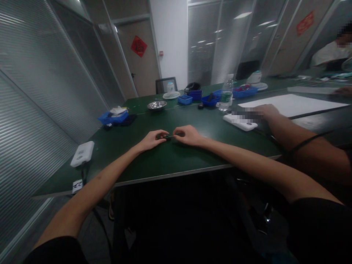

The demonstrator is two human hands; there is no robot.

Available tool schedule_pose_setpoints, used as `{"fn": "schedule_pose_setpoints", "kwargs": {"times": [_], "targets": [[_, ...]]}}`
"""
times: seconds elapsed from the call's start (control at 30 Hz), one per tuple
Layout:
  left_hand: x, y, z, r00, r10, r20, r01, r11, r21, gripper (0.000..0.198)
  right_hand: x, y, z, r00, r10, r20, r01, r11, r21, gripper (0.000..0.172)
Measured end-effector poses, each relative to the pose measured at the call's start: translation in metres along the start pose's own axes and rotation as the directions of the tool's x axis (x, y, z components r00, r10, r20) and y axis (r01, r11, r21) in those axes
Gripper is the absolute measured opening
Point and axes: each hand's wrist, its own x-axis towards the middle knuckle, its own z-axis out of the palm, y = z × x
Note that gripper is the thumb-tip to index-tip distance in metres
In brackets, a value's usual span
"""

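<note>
Over the green table (132, 161), my left hand (152, 140) has its thumb and fingers curled round a small dark object (167, 138), too small to name. Facing it, my right hand (189, 135) is closed in a pinch. From its fingertips a thin, light-coloured piece (171, 136) reaches toward the dark object. Whether the two pieces are joined I cannot tell, as the fingers hide part of them.
To the left are a white power bank (83, 153) with a cable and a blue tray (114, 118). Behind my hands stands a metal bowl (157, 106). A co-worker's hand (268, 111) is by another white device (242, 123); a water bottle (226, 96) stands nearby.
</note>
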Motion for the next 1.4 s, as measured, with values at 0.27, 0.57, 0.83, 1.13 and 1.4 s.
{"fn": "schedule_pose_setpoints", "kwargs": {"times": [0.27, 0.57, 0.83, 1.13, 1.4], "targets": [[-0.002, -0.003, -0.004, 0.998, -0.055, 0.03, 0.055, 0.998, 0.003, 0.034, -0.003, 0.001, -0.002, 0.993, -0.121, 0.008, 0.121, 0.992, -0.028, 0.023], [-0.002, -0.007, -0.003, 0.995, -0.019, 0.096, 0.03, 0.993, -0.117, 0.037, -0.004, -0.005, -0.003, 0.981, -0.18, 0.075, 0.184, 0.982, -0.049, 0.027], [0.001, 0.0, 0.003, 0.996, -0.024, 0.082, 0.033, 0.993, -0.112, 0.048, -0.001, -0.003, 0.003, 0.985, -0.159, 0.071, 0.162, 0.986, -0.038, 0.03], [0.0, 0.001, -0.003, 0.998, -0.064, 0.004, 0.064, 0.996, -0.055, 0.042, 0.004, 0.007, 0.002, 0.984, 0.174, 0.027, -0.166, 0.968, -0.191, 0.031], [0.003, 0.012, 0.01, 0.996, 0.093, 0.018, -0.093, 0.996, 0.018, 0.027, 0.004, 0.011, -0.004, 0.953, 0.303, -0.019, -0.3, 0.93, -0.212, 0.033]]}}
